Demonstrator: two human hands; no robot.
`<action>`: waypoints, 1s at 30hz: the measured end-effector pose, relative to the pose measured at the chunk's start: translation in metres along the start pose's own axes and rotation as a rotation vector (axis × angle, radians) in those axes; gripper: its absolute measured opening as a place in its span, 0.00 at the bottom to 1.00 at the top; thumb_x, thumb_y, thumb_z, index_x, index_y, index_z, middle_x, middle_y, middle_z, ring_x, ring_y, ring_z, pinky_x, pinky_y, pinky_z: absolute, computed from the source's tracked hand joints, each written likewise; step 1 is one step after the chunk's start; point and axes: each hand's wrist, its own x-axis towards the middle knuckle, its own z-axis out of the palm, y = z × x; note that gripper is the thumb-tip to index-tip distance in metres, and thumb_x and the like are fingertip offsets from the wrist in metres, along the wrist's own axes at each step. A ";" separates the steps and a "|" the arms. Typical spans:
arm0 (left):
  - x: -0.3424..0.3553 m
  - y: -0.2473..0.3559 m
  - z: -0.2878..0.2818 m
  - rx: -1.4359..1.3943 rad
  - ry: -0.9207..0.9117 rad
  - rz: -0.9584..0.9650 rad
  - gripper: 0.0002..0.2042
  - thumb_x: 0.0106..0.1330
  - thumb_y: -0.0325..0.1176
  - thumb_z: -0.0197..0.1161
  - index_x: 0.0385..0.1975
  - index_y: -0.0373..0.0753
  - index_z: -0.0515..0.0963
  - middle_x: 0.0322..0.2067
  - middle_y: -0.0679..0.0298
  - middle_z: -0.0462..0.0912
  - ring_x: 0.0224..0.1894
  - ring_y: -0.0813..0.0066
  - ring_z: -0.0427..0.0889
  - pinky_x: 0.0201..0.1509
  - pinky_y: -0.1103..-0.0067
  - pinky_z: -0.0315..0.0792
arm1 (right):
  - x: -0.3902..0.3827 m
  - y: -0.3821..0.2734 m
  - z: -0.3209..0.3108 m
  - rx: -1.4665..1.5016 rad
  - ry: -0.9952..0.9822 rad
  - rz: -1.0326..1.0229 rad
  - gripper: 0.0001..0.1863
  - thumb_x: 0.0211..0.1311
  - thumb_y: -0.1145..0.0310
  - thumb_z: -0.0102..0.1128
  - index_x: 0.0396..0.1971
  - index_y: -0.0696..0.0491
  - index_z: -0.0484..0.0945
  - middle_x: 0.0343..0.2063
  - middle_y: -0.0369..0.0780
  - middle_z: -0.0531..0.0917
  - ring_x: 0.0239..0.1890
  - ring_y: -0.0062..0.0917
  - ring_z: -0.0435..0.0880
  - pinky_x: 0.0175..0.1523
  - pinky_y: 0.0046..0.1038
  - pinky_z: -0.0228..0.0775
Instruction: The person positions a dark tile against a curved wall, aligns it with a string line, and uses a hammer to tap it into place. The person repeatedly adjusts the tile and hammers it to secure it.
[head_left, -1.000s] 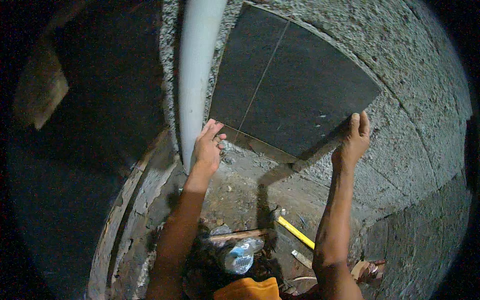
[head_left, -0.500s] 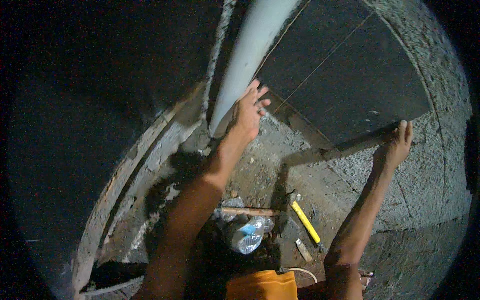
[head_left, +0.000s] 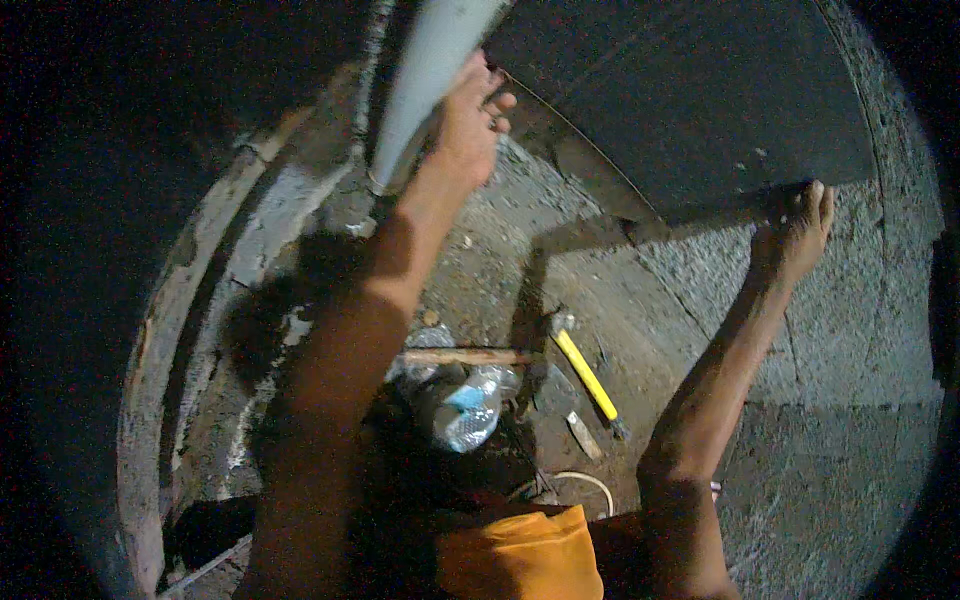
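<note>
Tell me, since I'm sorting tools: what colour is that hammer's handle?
Yellow: the hammer lies on the floor, seen in the head view.
</note>
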 end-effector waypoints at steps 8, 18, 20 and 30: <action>0.005 -0.004 0.000 0.013 0.101 -0.030 0.24 0.65 0.36 0.46 0.61 0.41 0.55 0.47 0.63 0.70 0.31 0.80 0.68 0.31 0.83 0.62 | 0.015 0.005 -0.014 -0.555 0.024 -0.321 0.18 0.49 0.74 0.53 0.44 0.55 0.71 0.46 0.43 0.75 0.55 0.38 0.68 0.56 0.31 0.63; -0.001 0.003 -0.002 0.010 0.043 -0.056 0.24 0.66 0.35 0.44 0.62 0.41 0.52 0.53 0.62 0.66 0.32 0.79 0.69 0.32 0.83 0.63 | 0.002 -0.031 -0.012 -1.017 -0.167 -0.700 0.09 0.50 0.70 0.55 0.31 0.56 0.70 0.37 0.45 0.75 0.46 0.40 0.71 0.49 0.35 0.65; 0.000 0.003 0.000 0.013 0.042 -0.057 0.24 0.66 0.35 0.44 0.62 0.41 0.53 0.51 0.63 0.67 0.32 0.79 0.69 0.32 0.83 0.63 | 0.002 -0.030 -0.010 -1.064 -0.132 -0.714 0.13 0.51 0.69 0.55 0.37 0.57 0.71 0.40 0.46 0.75 0.49 0.40 0.70 0.51 0.35 0.65; 0.001 -0.004 -0.001 0.093 0.067 -0.007 0.23 0.62 0.42 0.53 0.54 0.38 0.62 0.47 0.61 0.73 0.35 0.76 0.72 0.33 0.80 0.64 | -0.002 -0.019 -0.013 -0.809 -0.175 -0.360 0.18 0.53 0.74 0.53 0.46 0.61 0.68 0.50 0.48 0.70 0.52 0.40 0.69 0.54 0.31 0.65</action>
